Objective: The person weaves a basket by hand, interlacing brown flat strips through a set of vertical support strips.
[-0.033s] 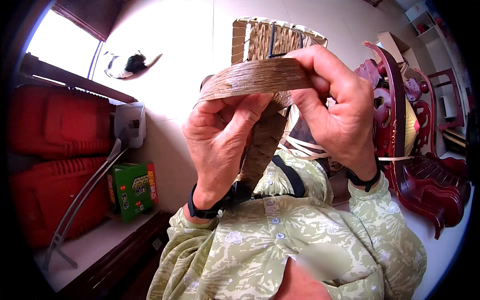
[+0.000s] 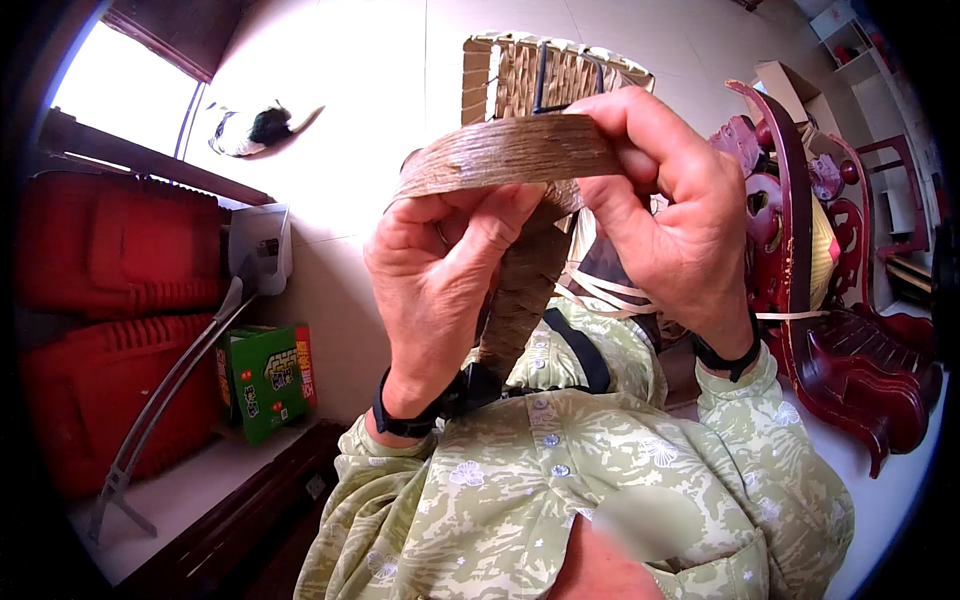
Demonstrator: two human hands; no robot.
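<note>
A broad brown fibrous strip (image 2: 500, 158) arches across between my hands, its grain running lengthwise. Another length of it hangs down toward my waist, partly behind my left wrist. My left hand (image 2: 430, 275) is closed on the strip from below, thumb pressed along its lower edge, the other fingers mostly hidden. At the strip's right end, my right hand (image 2: 685, 220) pinches it between thumb and bent fingers. Just beyond the hands stands a woven tan basket-like piece (image 2: 520, 80) with a dark frame or handle. Pale thin strips (image 2: 610, 290) lie below my right hand.
To the right is a carved dark-red wooden chair (image 2: 795, 240). On the left are red ribbed plastic pieces (image 2: 120, 250), a white bin (image 2: 270, 225), a grey long-handled tool (image 2: 180, 385) and a green box (image 2: 262, 385). A black-and-white cat (image 2: 255, 130) lies on the floor.
</note>
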